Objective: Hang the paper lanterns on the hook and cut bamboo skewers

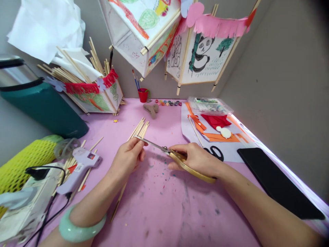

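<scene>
My left hand is closed on a bundle of thin wooden sticks that runs from under my wrist toward the far side of the pink table. My right hand grips gold-handled scissors. Their blades point left and reach the sticks right at my left fingertips. A pale green bangle sits on my left wrist.
A glue gun and power strip lie at the left. Black scissors, orange and red paper scraps and a black tablet lie at the right. Paper lanterns hang overhead. A red brush cup stands at the back.
</scene>
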Motion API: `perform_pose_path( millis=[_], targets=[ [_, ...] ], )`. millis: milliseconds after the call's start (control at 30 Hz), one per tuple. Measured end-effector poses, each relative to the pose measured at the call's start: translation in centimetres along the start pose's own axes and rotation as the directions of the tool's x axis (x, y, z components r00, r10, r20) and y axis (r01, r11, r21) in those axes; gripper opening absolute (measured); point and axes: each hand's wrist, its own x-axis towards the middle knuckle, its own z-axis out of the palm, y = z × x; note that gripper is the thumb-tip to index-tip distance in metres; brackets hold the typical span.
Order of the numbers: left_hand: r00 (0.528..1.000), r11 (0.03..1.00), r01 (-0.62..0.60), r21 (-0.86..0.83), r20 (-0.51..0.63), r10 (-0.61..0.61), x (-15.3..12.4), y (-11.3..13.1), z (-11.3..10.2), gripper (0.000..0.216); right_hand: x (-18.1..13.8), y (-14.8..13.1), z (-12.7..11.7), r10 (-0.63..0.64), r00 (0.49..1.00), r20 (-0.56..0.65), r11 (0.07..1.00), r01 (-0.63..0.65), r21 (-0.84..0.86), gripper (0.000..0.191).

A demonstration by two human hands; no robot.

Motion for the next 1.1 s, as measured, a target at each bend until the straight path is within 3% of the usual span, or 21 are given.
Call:
perform_pose_path(
  millis=[400, 667, 833, 967, 1100],
  targets=[
    [0.993, 0.980, 0.049, -0.191, 0.119, -0.026, -0.1, 0.5, -0.7, 0.015, 0.1, 0.5, 0.0, -0.004, 1.000, -0.003, 1.000, 0.004, 0.025, 0.029],
    [1.000, 1.000, 0.016, -0.002, 0.003, -0.016, -0.1, 0.4, 0.0, 0.018, 0.1, 0.2, 0.1, 0.010, 1.000, -0.017, 1.000, -0.009, 0.011, 0.030],
    [0.994, 0.969, -0.086, 0.231, -0.051, 0.100, 0.0, -0.1, -0.2, 0.023, 0.1, 0.1, 0.1, 0.018, 1.000, -0.011, 1.000, -0.018, -0.008, 0.032],
    [0.988, 0.964, -0.137, 0.227, -0.042, 0.151, 0.2, -0.6, -0.5, 0.021, 0.1, 0.2, 0.1, 0.004, 1.000, -0.010, 1.000, -0.004, -0.012, 0.030],
    [0.997, 0.988, -0.077, 0.137, -0.016, 0.080, 0.2, -0.4, -0.4, 0.020, 0.1, 0.3, 0.1, -0.001, 1.000, -0.005, 1.000, 0.001, -0.001, 0.031]
  ],
)
